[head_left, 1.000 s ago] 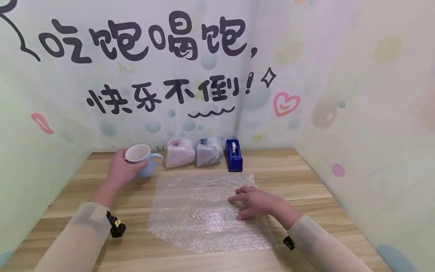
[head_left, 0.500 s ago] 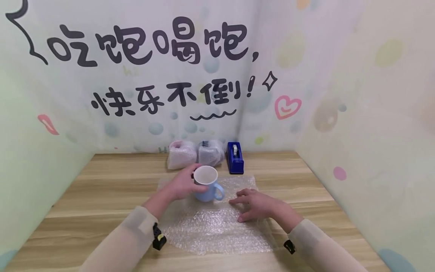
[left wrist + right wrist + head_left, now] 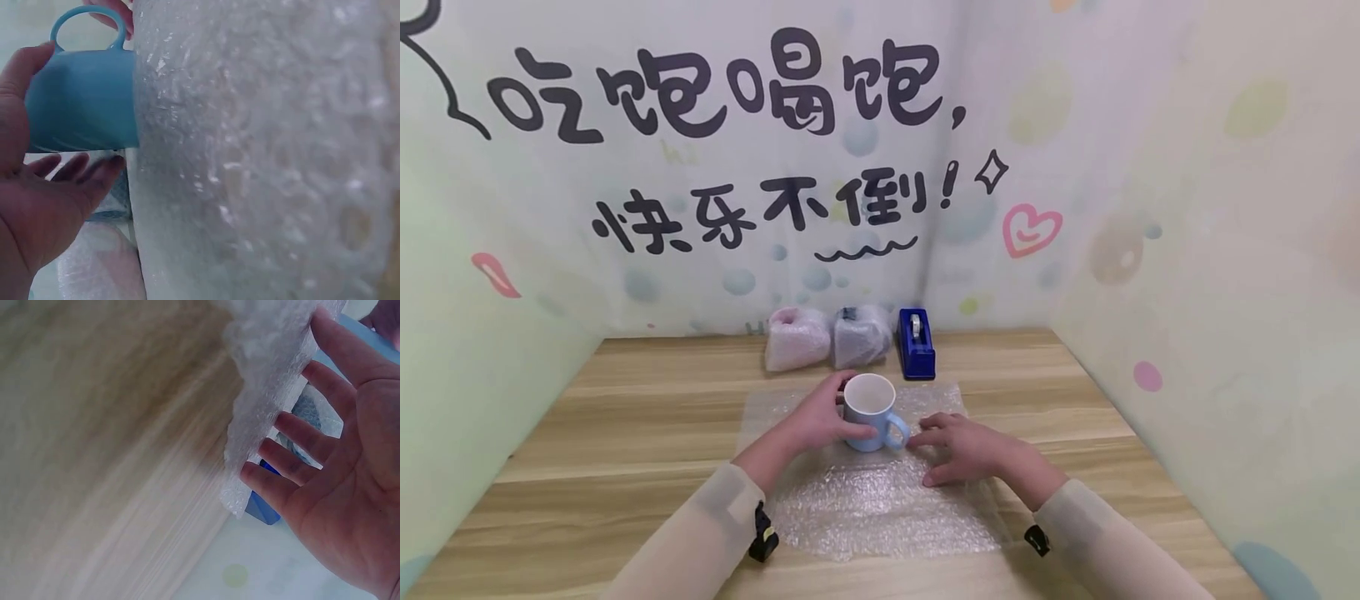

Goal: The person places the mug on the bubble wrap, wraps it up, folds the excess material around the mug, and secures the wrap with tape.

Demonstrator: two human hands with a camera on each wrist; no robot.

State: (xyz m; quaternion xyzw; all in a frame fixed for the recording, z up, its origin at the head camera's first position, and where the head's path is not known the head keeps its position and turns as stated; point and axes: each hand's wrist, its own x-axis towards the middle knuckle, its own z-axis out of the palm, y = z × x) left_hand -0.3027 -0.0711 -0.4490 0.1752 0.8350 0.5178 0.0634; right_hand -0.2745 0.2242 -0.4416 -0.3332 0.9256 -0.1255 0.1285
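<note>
A light blue mug point(image 3: 865, 427) stands upright on a sheet of bubble wrap point(image 3: 880, 508), its handle turned toward the right hand. My left hand point(image 3: 822, 418) is around the mug, thumb on the near side and fingers at the far left side. In the left wrist view the thumb touches the mug point(image 3: 81, 100), while the fingertips lie close along its other side; their contact is unclear. With fingers spread, my right hand point(image 3: 962, 450) rests on the right part of the bubble wrap, close to the mug's handle.
Behind the sheet stand two wrapped objects, one pinkish point(image 3: 797, 342) and one greyish point(image 3: 861, 337), beside a blue tape dispenser point(image 3: 917, 346). The wooden table point(image 3: 587, 467) meets printed walls at the back and both sides.
My left hand has brought the mug from the back left of the table rightward and nearer, onto the bubble wrap. The right hand has stayed nearly still.
</note>
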